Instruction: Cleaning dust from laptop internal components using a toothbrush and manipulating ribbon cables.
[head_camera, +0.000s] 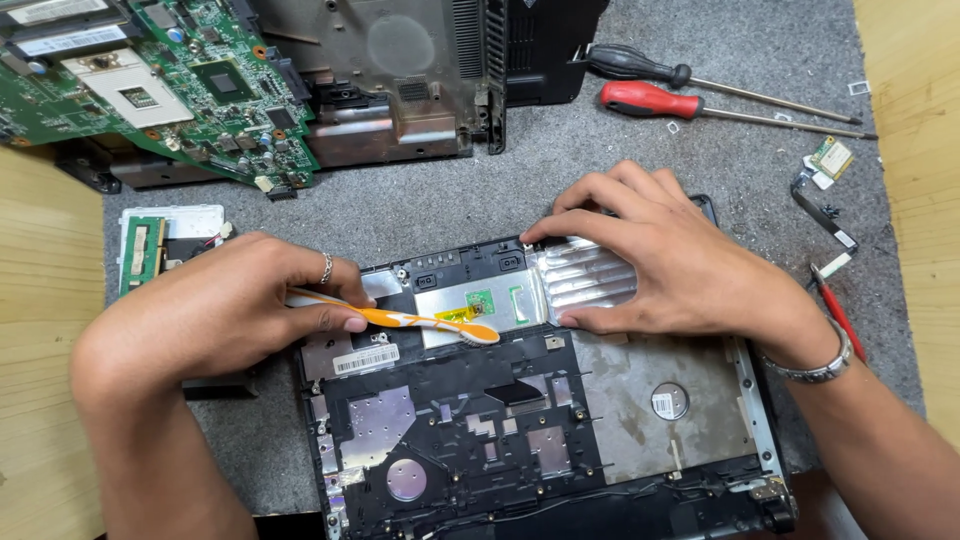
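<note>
Left hand (235, 305) fingers grip an orange toothbrush (420, 322) over the laptop shell (640, 390); right hand (665, 255) presses flat, fingers spread.

1. Illumination is bright and even, falling from above; colours appear natural.
2. Shadows are soft and short, lying just beneath the hands (690, 265) and along the screwdrivers (700, 100).
3. Mild glare shows on the ribbed silver foil (590, 275) and on the metal plate (650, 400).
4. Focus is sharp across the centre, and fine board detail is legible.
5. Edges of the worktop (45, 250) bow slightly, indicating wide-angle distortion.
</note>
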